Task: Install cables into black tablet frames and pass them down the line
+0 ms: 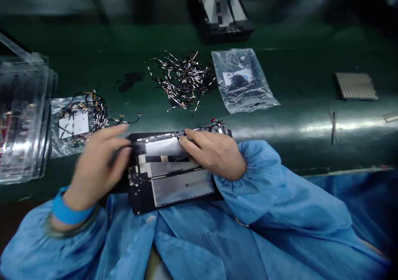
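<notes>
My hands on an opened tablet at the bench edge

The tablet [174,176] lies between my hands; its label is too small to read. My right hand [214,153] presses flat along its top edge, my blurred left hand [98,168] curls loosely at its left side, beyond them a pile of small cables [183,79].

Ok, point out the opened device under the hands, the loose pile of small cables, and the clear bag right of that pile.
opened device [182,187], head view, on its silver panel.
pile of small cables [182,79], head view, at the middle of the heap.
clear bag [242,81], head view, on its white label area.
</notes>
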{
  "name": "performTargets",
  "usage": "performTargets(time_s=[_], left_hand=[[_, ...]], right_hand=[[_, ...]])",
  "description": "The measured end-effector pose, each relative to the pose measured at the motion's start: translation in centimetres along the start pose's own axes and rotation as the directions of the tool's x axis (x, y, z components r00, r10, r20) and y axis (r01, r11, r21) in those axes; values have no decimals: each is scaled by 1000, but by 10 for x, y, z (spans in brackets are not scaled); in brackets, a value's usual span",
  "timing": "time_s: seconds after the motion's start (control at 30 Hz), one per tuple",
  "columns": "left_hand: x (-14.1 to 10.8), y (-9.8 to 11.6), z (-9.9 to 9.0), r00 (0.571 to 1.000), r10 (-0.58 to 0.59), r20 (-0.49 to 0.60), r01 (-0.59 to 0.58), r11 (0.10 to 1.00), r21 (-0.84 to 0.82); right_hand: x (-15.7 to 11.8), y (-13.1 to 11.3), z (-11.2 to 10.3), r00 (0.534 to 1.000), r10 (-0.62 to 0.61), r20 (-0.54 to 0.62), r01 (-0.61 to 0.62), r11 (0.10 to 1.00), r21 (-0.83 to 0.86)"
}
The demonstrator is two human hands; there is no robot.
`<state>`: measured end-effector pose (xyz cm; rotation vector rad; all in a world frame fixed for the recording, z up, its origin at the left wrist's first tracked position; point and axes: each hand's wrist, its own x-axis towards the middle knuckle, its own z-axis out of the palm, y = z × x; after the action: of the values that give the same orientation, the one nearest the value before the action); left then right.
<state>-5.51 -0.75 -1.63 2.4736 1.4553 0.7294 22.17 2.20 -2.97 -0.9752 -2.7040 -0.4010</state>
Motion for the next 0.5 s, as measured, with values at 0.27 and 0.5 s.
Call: performTargets(time_s=[0.27, 0.5], left_hand=[[47, 17, 49, 959, 262, 103, -248, 960, -132], [49, 18, 53, 948, 300, 105, -292, 953, -78]], right_hand=[[1, -1, 1, 1000, 25, -1, -25, 1000, -11], [0, 0, 3, 999, 28, -15, -28, 1000, 13]])
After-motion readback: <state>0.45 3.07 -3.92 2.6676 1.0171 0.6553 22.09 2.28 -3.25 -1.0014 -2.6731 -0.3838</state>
